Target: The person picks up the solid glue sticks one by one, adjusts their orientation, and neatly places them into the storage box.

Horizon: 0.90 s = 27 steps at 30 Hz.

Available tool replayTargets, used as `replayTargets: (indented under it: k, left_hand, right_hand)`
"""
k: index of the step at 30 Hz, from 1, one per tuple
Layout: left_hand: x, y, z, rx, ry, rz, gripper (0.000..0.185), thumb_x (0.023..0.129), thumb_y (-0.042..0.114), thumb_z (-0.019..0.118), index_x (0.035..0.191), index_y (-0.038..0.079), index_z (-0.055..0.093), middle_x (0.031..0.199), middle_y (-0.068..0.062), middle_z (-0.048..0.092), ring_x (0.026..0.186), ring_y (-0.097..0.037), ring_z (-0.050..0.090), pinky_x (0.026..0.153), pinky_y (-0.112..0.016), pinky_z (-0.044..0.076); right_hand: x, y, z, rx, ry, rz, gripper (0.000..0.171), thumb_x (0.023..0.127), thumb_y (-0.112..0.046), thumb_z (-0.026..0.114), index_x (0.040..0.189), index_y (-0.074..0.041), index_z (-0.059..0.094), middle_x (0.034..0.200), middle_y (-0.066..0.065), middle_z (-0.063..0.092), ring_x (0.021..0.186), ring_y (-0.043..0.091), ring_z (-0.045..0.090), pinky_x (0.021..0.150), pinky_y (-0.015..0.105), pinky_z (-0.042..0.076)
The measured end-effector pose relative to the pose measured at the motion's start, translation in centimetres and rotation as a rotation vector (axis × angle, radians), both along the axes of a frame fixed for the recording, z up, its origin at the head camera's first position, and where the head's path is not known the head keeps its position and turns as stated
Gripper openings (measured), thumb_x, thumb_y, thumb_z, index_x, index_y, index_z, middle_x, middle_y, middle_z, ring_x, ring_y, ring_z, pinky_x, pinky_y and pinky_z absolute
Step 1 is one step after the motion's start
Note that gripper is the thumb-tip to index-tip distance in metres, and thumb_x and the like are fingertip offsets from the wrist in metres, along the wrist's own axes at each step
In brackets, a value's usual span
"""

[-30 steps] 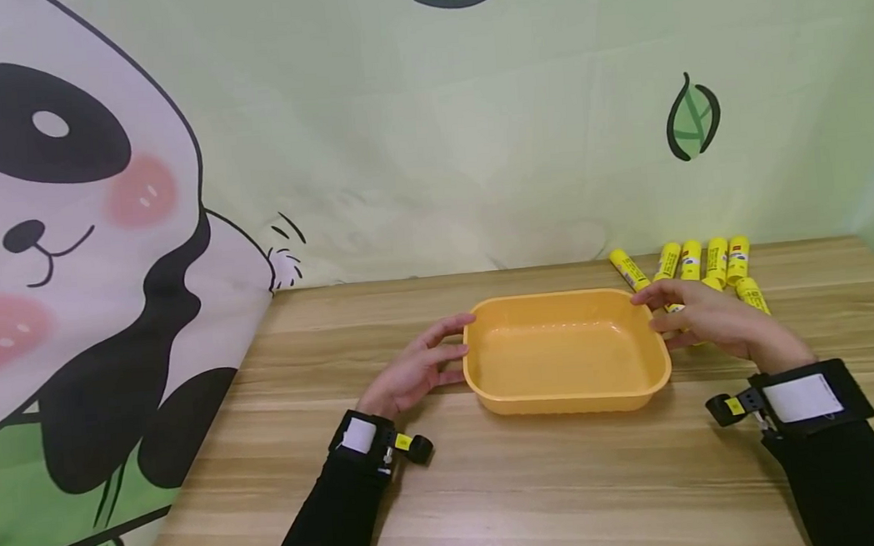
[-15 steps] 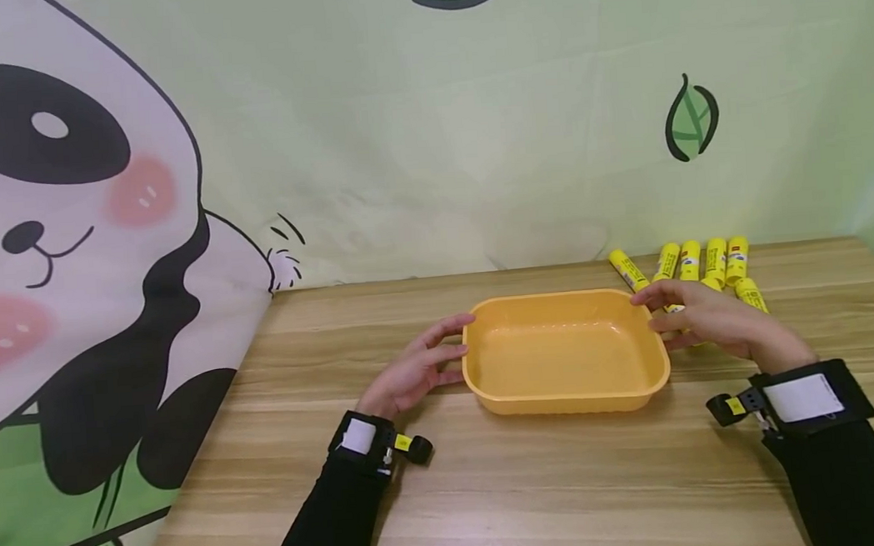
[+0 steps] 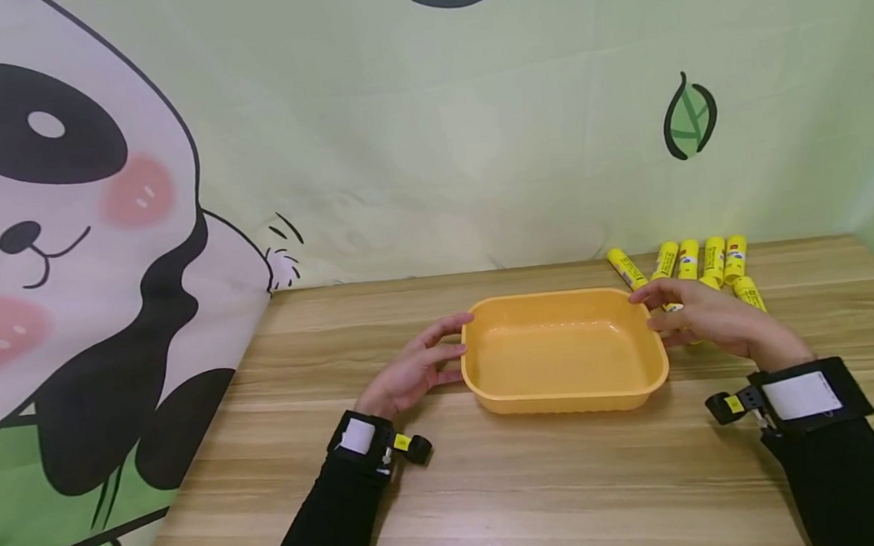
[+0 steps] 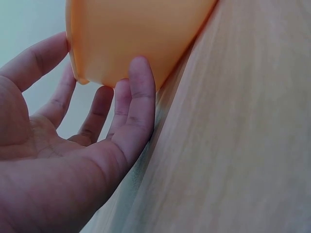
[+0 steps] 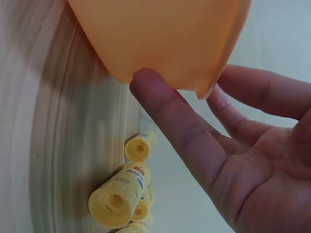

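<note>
- Left hand (image 3: 413, 375): fingers straight and relaxed, fingertips (image 4: 141, 73) touching the left wall of the orange tray (image 3: 565, 399), thumb at its rim. Nothing is clamped; the hand steadies the tray from that side.
- Right hand (image 3: 703, 319): likewise loose, fingertips (image 5: 146, 82) against the right wall, thumb over the rim. The two hands bracket the tray from opposite sides, a hold that appears suited to sliding or centring it.
- Tray: flat on the table (image 3: 495, 486), near the middle, closer to the far edge than the near one. It is empty.
- Glue sticks (image 3: 710, 260): a row of yellow tubes lying near the far right corner, just beyond the right hand; one lies just beside the knuckles.
- Open room: bare wood lies toward the near edge and the left edge. The far edge meets a panda-print cloth (image 3: 67, 245).
</note>
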<state>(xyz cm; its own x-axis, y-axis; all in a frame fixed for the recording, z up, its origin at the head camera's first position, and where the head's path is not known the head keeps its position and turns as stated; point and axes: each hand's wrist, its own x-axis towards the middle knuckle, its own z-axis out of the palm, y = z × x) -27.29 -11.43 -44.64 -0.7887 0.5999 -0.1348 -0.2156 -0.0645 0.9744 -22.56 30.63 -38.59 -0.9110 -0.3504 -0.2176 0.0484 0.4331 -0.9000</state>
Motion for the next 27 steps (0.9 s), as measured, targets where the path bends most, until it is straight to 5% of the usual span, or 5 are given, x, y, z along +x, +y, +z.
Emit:
replayTargets:
  k: [12, 22, 27]
  left_hand:
    - [0.0, 0.0, 0.3, -0.015, 0.003, 0.012, 0.051, 0.106, 0.007, 0.054, 0.156, 0.014, 0.045, 0.154, -0.010, 0.035, 0.132, -0.028, 0.050, 0.105, -0.047, 0.053]
    - [0.0, 0.1, 0.3, -0.014, -0.002, 0.009, 0.051, 0.107, 0.006, 0.054, 0.156, 0.013, 0.045, 0.155, -0.011, 0.036, 0.132, -0.028, 0.051, 0.106, -0.046, 0.053]
    - [0.0, 0.2, 0.3, -0.008, 0.006, 0.005, 0.051, 0.106, 0.007, 0.055, 0.156, 0.013, 0.045, 0.155, -0.011, 0.036, 0.132, -0.029, 0.051, 0.105, -0.046, 0.053]
  right_hand:
    - [0.1, 2.0, 1.1, -0.002, 0.102, -0.100, 0.046, 0.107, -0.008, 0.054, 0.146, 0.010, 0.039, 0.139, 0.034, 0.049, 0.106, 0.021, 0.069, 0.091, 0.041, 0.061]
    - [0.6, 5.3, 1.4, 0.190, 0.230, -0.282, 0.047, 0.111, -0.017, 0.042, 0.145, 0.015, 0.039, 0.135, 0.040, 0.049, 0.088, 0.001, 0.062, 0.078, 0.025, 0.061]
    - [1.3, 7.6, 1.4, 0.292, 0.257, -0.392, 0.052, 0.111, -0.022, 0.040, 0.145, 0.017, 0.038, 0.131, 0.042, 0.049, 0.092, 0.028, 0.067, 0.067, 0.021, 0.056]
